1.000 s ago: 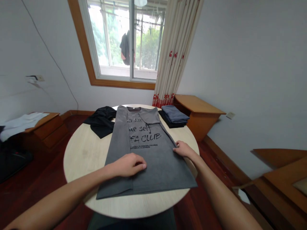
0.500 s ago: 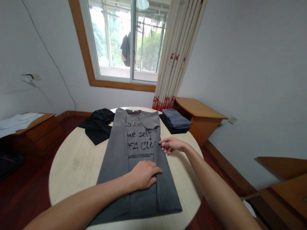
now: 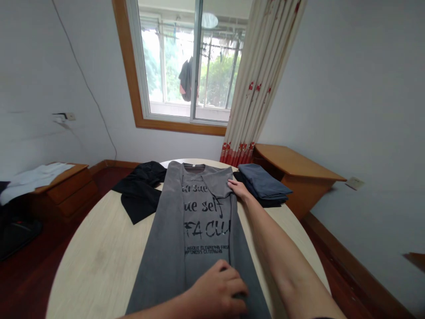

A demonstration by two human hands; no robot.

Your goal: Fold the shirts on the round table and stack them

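Observation:
A grey T-shirt point(image 3: 206, 235) with black lettering lies lengthwise on the round table point(image 3: 89, 257), its collar at the far end. Its left side is folded inward, and a short sleeve lies across the upper right of the print. My right hand point(image 3: 239, 189) has its fingers together at that sleeve's outer edge, gripping the cloth. Lower down, my left hand point(image 3: 219, 290) rests on the shirt near the right-hand fold, its fingers curled against the fabric. The thumb of the left hand is hidden.
Black clothing point(image 3: 142, 190) lies loosely at the far left of the table. A folded blue-grey garment point(image 3: 264, 181) sits on a black one point(image 3: 274, 204) at the far right. Behind stand a wooden desk point(image 3: 299, 164) and a curtain point(image 3: 262, 88).
My right hand has moved up along the shirt's right edge to the sleeve. My left hand has curled its fingers more. The view has shifted, so the shirt appears closer.

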